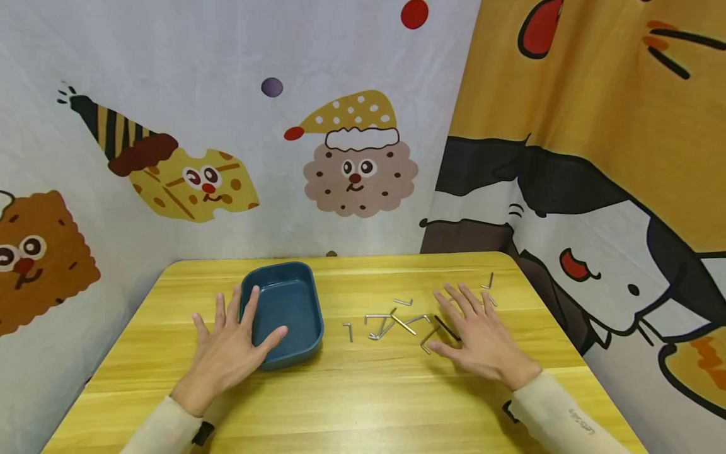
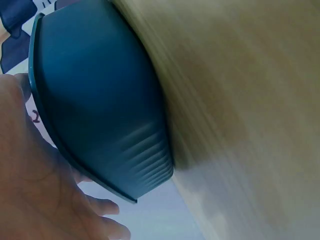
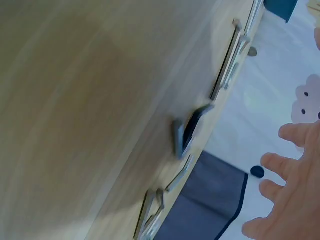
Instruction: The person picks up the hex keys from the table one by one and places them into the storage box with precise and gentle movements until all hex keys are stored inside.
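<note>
A dark blue rectangular tray (image 1: 288,318) stands on the left half of the table. My left hand (image 1: 227,353) hovers at its near left side with fingers spread, overlapping the rim in the head view. In the left wrist view, the hand (image 2: 42,185) is beside the rim of the tray (image 2: 100,90), gripping nothing. Over the right half, my right hand (image 1: 482,334) is spread above several L-shaped hex keys, holding none. A black hex key (image 1: 445,326) lies by its fingers, partly hidden. A brass-coloured hex key (image 1: 404,324) rests among silver ones, including one silver hex key (image 1: 349,331) nearest the tray.
The wooden table (image 1: 329,403) has rounded far corners. Behind it hangs a white curtain (image 1: 227,50) with cartoon prints, and an orange and black curtain (image 1: 595,126) hangs at the right. A silver hex key (image 1: 490,281) lies beyond my right fingertips.
</note>
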{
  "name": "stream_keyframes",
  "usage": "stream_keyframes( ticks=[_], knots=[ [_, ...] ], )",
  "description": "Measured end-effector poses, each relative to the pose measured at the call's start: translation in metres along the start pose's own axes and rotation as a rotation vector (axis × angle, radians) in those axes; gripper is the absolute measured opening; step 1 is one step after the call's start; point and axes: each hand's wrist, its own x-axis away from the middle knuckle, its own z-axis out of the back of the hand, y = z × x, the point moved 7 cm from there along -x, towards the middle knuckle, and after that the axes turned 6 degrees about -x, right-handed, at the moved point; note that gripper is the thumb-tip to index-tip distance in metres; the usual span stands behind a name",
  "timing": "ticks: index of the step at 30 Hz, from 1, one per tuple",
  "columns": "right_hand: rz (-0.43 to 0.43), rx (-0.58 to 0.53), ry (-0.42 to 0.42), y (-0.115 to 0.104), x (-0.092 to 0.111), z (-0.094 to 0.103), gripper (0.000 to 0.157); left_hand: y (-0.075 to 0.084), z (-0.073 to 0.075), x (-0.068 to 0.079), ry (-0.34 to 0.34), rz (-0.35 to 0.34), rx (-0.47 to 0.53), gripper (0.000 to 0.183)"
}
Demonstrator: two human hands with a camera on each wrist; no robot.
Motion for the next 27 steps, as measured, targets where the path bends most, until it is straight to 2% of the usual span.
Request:
stream_keyframes(
  ticks=[10, 17, 27],
  knots=[
    [0.077, -0.02, -0.008, -0.033, -0.014, -0.011, 0.098, 0.0, -0.009, -0.003, -0.023, -0.001, 0.009, 0.116],
    [0.114, -0.02, -0.058, -0.061, -0.026, -0.022, 0.094, -0.003, -0.011, -0.003, -0.047, 0.007, 0.026, 0.12],
    [0.166, -0.018, -0.132, -0.088, -0.041, -0.037, 0.086, -0.002, -0.01, -0.005, -0.063, -0.008, 0.017, 0.119]
  ],
)
